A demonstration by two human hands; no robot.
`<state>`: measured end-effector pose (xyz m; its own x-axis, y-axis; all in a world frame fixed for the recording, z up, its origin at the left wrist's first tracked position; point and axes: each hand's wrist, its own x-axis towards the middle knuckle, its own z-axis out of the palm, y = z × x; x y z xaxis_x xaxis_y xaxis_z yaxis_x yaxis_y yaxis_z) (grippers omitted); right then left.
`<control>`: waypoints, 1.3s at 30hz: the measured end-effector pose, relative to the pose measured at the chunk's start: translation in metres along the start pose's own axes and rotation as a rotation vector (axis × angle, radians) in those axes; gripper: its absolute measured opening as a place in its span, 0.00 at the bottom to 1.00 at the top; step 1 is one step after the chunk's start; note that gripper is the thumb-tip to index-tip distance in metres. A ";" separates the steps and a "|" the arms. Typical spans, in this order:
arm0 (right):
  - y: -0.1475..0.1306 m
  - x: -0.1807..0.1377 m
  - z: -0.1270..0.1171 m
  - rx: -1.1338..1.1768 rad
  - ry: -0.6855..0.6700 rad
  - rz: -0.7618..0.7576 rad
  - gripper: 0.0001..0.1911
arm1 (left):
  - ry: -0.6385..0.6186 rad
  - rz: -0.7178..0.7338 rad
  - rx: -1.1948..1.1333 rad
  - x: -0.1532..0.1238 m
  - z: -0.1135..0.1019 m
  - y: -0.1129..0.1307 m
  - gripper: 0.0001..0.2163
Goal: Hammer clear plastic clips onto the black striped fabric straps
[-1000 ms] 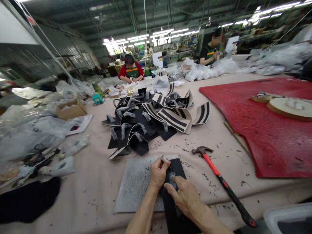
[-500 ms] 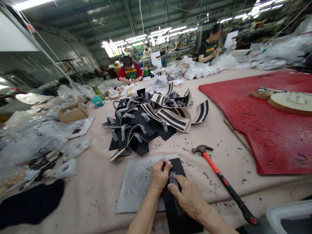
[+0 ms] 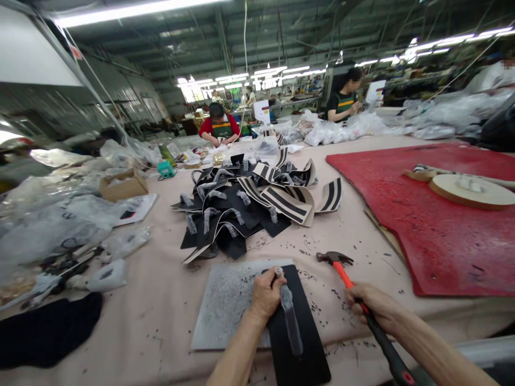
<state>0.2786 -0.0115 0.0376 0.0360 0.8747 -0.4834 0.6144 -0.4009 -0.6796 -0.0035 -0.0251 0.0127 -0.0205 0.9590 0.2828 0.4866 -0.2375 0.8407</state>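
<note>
My left hand point(image 3: 265, 296) is closed around a small metal punch point(image 3: 278, 273) held upright over a black cut piece point(image 3: 298, 338). A translucent grey strap point(image 3: 291, 320) lies along that piece. The piece rests partly on a grey speckled pad point(image 3: 224, 305) near the table's front edge. My right hand point(image 3: 372, 306) is wrapped round the red and black handle of a hammer point(image 3: 354, 292), whose head lies on the table right of the pad.
A heap of black and striped cut pieces point(image 3: 249, 206) lies behind the pad. A red mat point(image 3: 434, 225) with a round wooden disc point(image 3: 470, 190) covers the right. Plastic bags, tools and a cardboard box point(image 3: 123, 185) crowd the left. Other people work at the far end.
My right hand left the black piece and moved right to take hold of the hammer handle. My left hand stays on the punch; the strap now lies uncovered.
</note>
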 end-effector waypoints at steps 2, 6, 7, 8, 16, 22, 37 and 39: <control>-0.019 -0.014 0.001 0.079 -0.037 -0.017 0.09 | -0.003 -0.007 0.002 0.000 0.000 -0.001 0.06; -0.052 -0.044 0.009 -0.021 0.173 -0.428 0.20 | -0.022 -0.005 0.021 -0.001 0.003 -0.007 0.06; -0.057 -0.049 0.011 -0.120 0.233 -0.561 0.20 | -0.026 -0.004 0.035 -0.001 0.004 -0.009 0.06; -0.061 -0.052 0.013 -0.238 0.263 -0.667 0.19 | -0.029 -0.002 0.053 -0.001 0.004 -0.010 0.06; -0.124 -0.070 -0.024 -0.479 0.362 -0.831 0.17 | -0.030 0.015 0.063 0.001 0.006 -0.013 0.07; -0.107 -0.069 -0.007 -0.330 0.470 -0.857 0.18 | -0.028 0.017 0.049 0.001 0.003 -0.011 0.07; -0.011 -0.007 0.031 -0.726 0.402 -0.618 0.19 | -0.030 0.022 0.037 0.000 0.001 -0.006 0.06; -0.022 -0.024 0.054 -0.655 0.325 -0.825 0.28 | -0.033 0.012 0.036 0.000 0.000 -0.006 0.06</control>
<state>0.2217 -0.0388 0.0341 -0.4313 0.8754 0.2181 0.8404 0.4778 -0.2556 -0.0059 -0.0237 0.0078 0.0135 0.9608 0.2769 0.5178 -0.2436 0.8201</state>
